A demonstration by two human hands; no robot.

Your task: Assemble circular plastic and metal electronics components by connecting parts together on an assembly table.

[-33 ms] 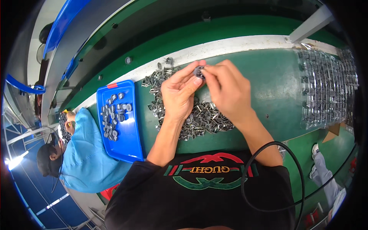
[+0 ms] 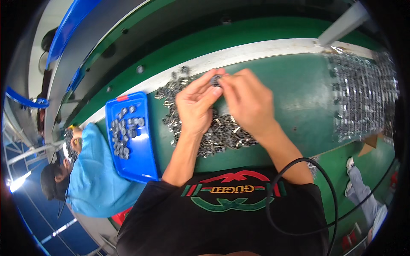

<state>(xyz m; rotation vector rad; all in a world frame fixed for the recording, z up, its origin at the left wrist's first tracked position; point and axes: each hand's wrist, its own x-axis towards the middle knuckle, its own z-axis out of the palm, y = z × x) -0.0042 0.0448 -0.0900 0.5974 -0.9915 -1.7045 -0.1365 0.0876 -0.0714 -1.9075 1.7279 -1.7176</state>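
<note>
A small round dark-grey part [image 2: 215, 80] with a ribbed or slotted look is held up between my two hands, above the far side of the green table; blur hides its finer detail. My left hand [image 2: 197, 104] is closed on it between thumb and fingers, palm turned up. From the right, my right hand [image 2: 250, 100] pinches at the same part with thumb and forefinger. Beneath and beyond my wrists spreads a heap of small shiny metal and dark pieces [image 2: 224, 136]. To the left lies a blue tray [image 2: 147, 164] with several round grey parts [image 2: 121, 134] in it.
Clear plastic packs [image 2: 358, 98] filled with rows of grey parts stand at the right end of the table [image 2: 294, 94]. A white ledge [image 2: 256, 48] runs along the back. A black cable [image 2: 335, 192] loops by my right arm. A co-worker in blue [image 2: 94, 170] sits at left.
The whole view has shifted slightly, so the scene sits a little further left. Both hands stay at the same round part, the fingers slightly moved about it.
</note>
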